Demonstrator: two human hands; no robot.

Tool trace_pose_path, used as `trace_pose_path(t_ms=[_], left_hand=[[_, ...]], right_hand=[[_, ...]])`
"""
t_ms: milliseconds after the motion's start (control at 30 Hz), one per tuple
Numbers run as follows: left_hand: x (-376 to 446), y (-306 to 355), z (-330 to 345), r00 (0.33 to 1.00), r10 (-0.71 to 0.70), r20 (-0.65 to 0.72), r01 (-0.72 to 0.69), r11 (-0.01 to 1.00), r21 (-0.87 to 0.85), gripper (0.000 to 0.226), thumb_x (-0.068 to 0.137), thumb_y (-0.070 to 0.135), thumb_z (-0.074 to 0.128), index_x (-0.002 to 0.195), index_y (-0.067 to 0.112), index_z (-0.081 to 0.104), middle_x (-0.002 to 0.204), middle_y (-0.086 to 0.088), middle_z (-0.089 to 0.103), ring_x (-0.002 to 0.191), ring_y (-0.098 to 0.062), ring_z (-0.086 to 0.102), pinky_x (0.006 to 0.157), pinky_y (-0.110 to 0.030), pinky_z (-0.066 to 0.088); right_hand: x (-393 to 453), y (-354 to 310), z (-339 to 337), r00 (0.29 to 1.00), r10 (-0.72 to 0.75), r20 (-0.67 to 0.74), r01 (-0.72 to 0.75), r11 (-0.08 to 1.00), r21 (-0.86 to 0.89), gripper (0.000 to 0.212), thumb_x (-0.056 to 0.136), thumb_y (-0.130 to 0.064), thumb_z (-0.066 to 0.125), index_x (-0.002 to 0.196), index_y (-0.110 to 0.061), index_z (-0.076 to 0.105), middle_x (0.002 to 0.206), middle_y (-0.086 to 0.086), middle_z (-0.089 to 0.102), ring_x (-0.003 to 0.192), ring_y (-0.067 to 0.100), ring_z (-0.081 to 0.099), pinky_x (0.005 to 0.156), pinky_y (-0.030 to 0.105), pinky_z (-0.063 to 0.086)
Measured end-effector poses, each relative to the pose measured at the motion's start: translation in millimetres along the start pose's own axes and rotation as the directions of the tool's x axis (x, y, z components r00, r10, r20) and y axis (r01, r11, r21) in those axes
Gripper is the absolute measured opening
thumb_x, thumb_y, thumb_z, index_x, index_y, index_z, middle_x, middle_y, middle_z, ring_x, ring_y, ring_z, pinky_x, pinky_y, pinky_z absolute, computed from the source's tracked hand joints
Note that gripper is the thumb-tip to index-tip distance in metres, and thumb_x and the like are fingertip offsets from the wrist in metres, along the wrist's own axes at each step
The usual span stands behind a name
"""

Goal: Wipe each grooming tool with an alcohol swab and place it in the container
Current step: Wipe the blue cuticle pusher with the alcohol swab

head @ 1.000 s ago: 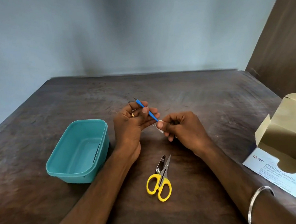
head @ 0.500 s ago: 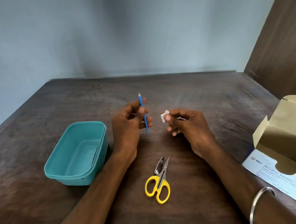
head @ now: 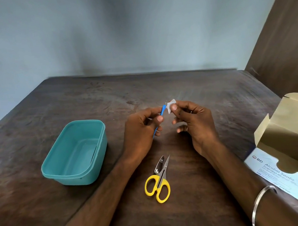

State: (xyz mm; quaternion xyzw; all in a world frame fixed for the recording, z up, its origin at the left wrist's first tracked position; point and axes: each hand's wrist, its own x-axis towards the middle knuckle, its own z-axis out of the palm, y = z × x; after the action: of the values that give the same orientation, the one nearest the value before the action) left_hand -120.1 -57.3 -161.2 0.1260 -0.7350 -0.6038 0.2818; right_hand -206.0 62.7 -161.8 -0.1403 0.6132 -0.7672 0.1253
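My left hand (head: pixel 142 130) grips a thin blue-handled tool (head: pixel 162 110) upright, its metal tip pointing up. My right hand (head: pixel 194 123) pinches a small white alcohol swab (head: pixel 171 106) between thumb and fingers, right beside the tool's upper end and touching it or nearly so. A teal plastic container (head: pixel 58 167) sits on the table to the left of my left hand, with a dark thin item lying inside along its right wall. Yellow-handled scissors (head: pixel 158 184) and a metal nail clipper (head: pixel 158 164) lie together on the table below my hands.
An open cardboard box of alcohol swabs (head: pixel 293 144) lies at the right edge of the dark wooden table (head: pixel 178 88). A grey wall rises behind the table, and a brown panel stands at the far right.
My left hand turned the blue tool from slanted to upright. My right hand drew the swab away from the tool, then brought it back up against the tool's top end.
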Motion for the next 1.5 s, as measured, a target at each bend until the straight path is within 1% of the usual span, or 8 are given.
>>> trace_pose_path(t_ms=[500, 700, 800, 867, 1033, 1233, 1400, 1500], left_hand=[[1, -7, 0, 1.0, 0.023, 0.01, -0.024, 0.994, 0.11, 0.029, 0.088, 0.005, 0.069, 0.109, 0.026, 0.071, 0.085, 0.008, 0.072, 0.063, -0.005, 0.066, 0.059, -0.026, 0.058], [1, -6, -3, 0.99, 0.132, 0.049, -0.141, 0.935, 0.325, 0.026, 0.088, 0.009, 0.069, 0.113, 0.016, 0.073, 0.086, 0.007, 0.069, 0.07, -0.005, 0.064, 0.069, -0.026, 0.056], [-1, -3, -2, 0.982, 0.168, 0.085, -0.187, 0.907, 0.376, 0.026, 0.088, 0.01, 0.07, 0.113, 0.016, 0.074, 0.076, 0.014, 0.062, 0.062, 0.002, 0.059, 0.067, -0.024, 0.054], [-3, -3, 1, 0.985, 0.135, 0.106, -0.164, 0.923, 0.347, 0.027, 0.09, 0.01, 0.068, 0.116, 0.015, 0.072, 0.072, 0.018, 0.06, 0.052, 0.002, 0.059, 0.058, -0.019, 0.053], [-3, -4, 4, 0.994, 0.036, 0.107, -0.063, 0.965, 0.253, 0.028, 0.09, 0.011, 0.068, 0.118, 0.014, 0.07, 0.079, 0.006, 0.07, 0.049, -0.009, 0.064, 0.053, -0.026, 0.058], [-2, -3, 0, 0.993, 0.053, 0.107, -0.084, 0.947, 0.311, 0.024, 0.091, 0.011, 0.067, 0.114, 0.014, 0.072, 0.076, 0.005, 0.068, 0.044, -0.005, 0.06, 0.047, -0.018, 0.05], [-1, -4, -3, 0.996, 0.029, 0.084, -0.055, 0.942, 0.33, 0.025, 0.091, 0.013, 0.067, 0.116, 0.014, 0.072, 0.084, 0.007, 0.069, 0.05, -0.006, 0.064, 0.05, -0.018, 0.052], [0, -3, -4, 0.996, 0.025, 0.086, -0.051, 0.945, 0.322, 0.027, 0.092, 0.015, 0.066, 0.119, 0.016, 0.07, 0.09, 0.005, 0.071, 0.054, -0.007, 0.066, 0.051, -0.019, 0.054]], right_hand=[[-2, -1, -1, 0.999, 0.005, 0.041, -0.005, 1.0, -0.006, 0.02, 0.085, -0.016, 0.074, 0.104, -0.009, 0.077, 0.089, 0.004, 0.075, 0.057, 0.014, 0.053, 0.046, 0.027, 0.044], [1, -2, 0, 0.98, -0.194, 0.038, 0.194, 0.911, -0.363, 0.009, 0.091, -0.009, 0.068, 0.093, -0.016, 0.074, 0.075, -0.007, 0.068, 0.052, 0.005, 0.054, 0.044, 0.02, 0.043], [5, 2, -1, 0.961, -0.268, 0.059, 0.26, 0.817, -0.515, 0.016, 0.091, -0.011, 0.068, 0.089, -0.027, 0.07, 0.078, -0.01, 0.065, 0.064, 0.007, 0.058, 0.058, 0.023, 0.046], [7, 5, -2, 0.961, -0.275, 0.032, 0.251, 0.82, -0.515, 0.02, 0.091, -0.013, 0.068, 0.086, -0.032, 0.069, 0.075, -0.011, 0.064, 0.066, 0.009, 0.057, 0.066, 0.029, 0.046], [5, 4, 1, 0.978, -0.205, -0.033, 0.175, 0.9, -0.399, 0.019, 0.094, -0.014, 0.064, 0.082, -0.029, 0.068, 0.066, -0.004, 0.063, 0.049, 0.012, 0.052, 0.055, 0.034, 0.045], [8, 4, -2, 0.928, -0.365, 0.073, 0.293, 0.594, -0.749, 0.008, 0.092, -0.017, 0.067, 0.095, -0.02, 0.074, 0.094, -0.011, 0.066, 0.085, 0.007, 0.056, 0.078, 0.028, 0.045], [7, 2, -3, 0.984, -0.173, 0.027, 0.166, 0.873, -0.459, 0.005, 0.092, -0.018, 0.069, 0.094, -0.018, 0.073, 0.076, -0.01, 0.067, 0.058, 0.01, 0.059, 0.052, 0.023, 0.045], [5, -2, -3, 0.994, -0.1, -0.052, 0.08, 0.952, -0.296, 0.01, 0.093, -0.021, 0.068, 0.099, -0.015, 0.073, 0.085, 0.001, 0.072, 0.059, 0.011, 0.062, 0.046, 0.025, 0.045]])
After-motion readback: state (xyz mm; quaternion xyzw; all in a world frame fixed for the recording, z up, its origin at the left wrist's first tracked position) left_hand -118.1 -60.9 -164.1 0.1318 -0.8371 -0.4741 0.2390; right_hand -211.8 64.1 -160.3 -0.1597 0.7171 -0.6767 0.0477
